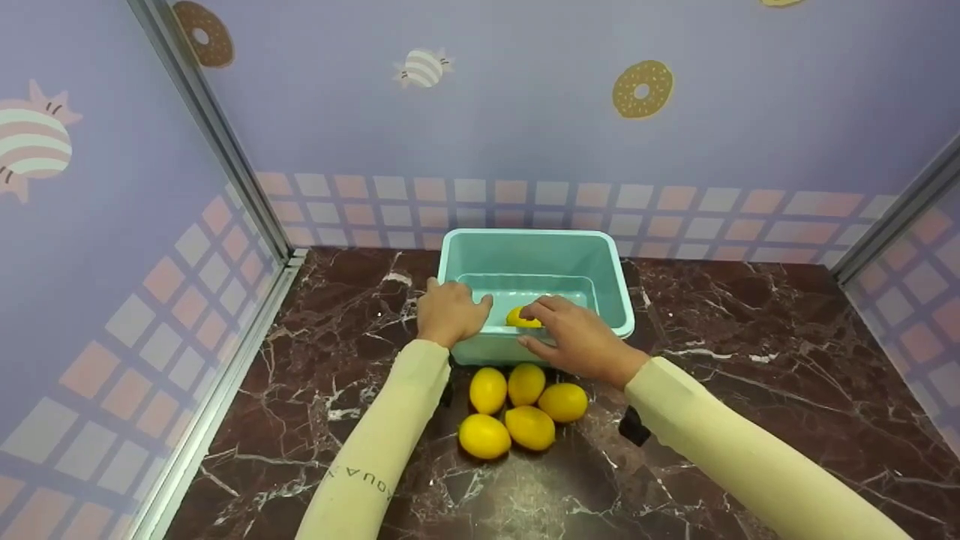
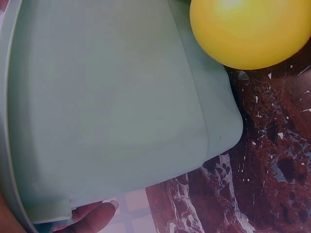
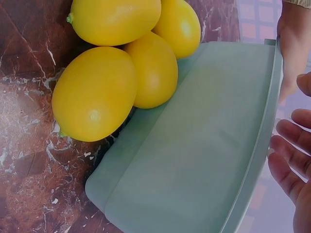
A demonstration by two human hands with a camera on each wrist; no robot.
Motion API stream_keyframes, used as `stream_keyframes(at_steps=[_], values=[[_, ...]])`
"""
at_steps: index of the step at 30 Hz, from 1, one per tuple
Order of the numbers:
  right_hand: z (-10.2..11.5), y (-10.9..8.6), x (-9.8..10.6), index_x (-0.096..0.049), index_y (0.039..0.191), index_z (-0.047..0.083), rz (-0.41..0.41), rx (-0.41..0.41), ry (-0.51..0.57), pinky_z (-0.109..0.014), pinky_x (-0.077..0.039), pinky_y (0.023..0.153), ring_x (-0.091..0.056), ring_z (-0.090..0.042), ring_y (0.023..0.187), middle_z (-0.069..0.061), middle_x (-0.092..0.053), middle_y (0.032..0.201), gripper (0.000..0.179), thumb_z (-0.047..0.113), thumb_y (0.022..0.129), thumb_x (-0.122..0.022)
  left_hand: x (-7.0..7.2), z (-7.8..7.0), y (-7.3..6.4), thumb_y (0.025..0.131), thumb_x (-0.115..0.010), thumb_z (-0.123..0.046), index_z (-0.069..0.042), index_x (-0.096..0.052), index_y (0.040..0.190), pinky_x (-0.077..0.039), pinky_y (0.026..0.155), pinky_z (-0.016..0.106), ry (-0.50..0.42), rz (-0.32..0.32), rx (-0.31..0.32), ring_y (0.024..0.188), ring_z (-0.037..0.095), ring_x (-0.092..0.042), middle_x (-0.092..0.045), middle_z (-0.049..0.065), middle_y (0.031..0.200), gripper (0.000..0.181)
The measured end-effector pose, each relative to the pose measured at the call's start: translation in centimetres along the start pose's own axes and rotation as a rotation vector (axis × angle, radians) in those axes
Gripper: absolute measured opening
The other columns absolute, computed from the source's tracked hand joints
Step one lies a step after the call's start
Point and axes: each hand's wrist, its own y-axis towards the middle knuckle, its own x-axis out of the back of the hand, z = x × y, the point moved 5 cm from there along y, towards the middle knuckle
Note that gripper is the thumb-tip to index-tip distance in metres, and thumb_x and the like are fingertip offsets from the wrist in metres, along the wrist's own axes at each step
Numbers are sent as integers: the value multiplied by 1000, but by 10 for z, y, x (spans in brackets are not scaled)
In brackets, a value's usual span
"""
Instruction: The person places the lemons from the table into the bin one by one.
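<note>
A light teal plastic bin (image 1: 536, 349) stands at the back of the dark marble-patterned tabletop. My left hand (image 1: 452, 311) grips its rim at the front left corner, and in the left wrist view a fingertip (image 2: 99, 217) shows on the outer side below the rim. One lemon (image 1: 523, 317) lies inside the bin, partly covered by my right hand (image 1: 574, 337). That hand hovers over the front rim with loosely bent, spread fingers, and the right wrist view shows nothing between them. Several lemons (image 1: 529, 428) sit clustered on the table before the bin, a few right against its front wall (image 3: 194, 136).
Behind the bin rises a purple wall (image 1: 525, 120) with doughnut and candy pictures and a checked band. A side panel (image 1: 90, 262) with a metal edge strip bounds the table on the left, and another panel (image 1: 915, 300) on the right.
</note>
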Motion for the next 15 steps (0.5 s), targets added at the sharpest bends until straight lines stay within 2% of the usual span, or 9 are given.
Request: stream_keyframes(at_steps=[9,15], values=[[8,-1,-1,-62,120,16,-34,26,14,-40,-53,88,-61,-19,106,-1,-63,116,33,38,96,-57,0,0,0,94,-45,-55,-9,-71,101,-49,85,53,-4,-8,0,114,37,-52,-68,11,107,53],[15,-2,-4,-61,121,14,-13,37,31,-39,-53,87,-61,-20,105,-2,-63,117,34,38,97,-57,0,0,0,94,-42,-57,-10,-71,102,-49,85,53,-2,-2,3,114,36,-51,-68,10,108,56]])
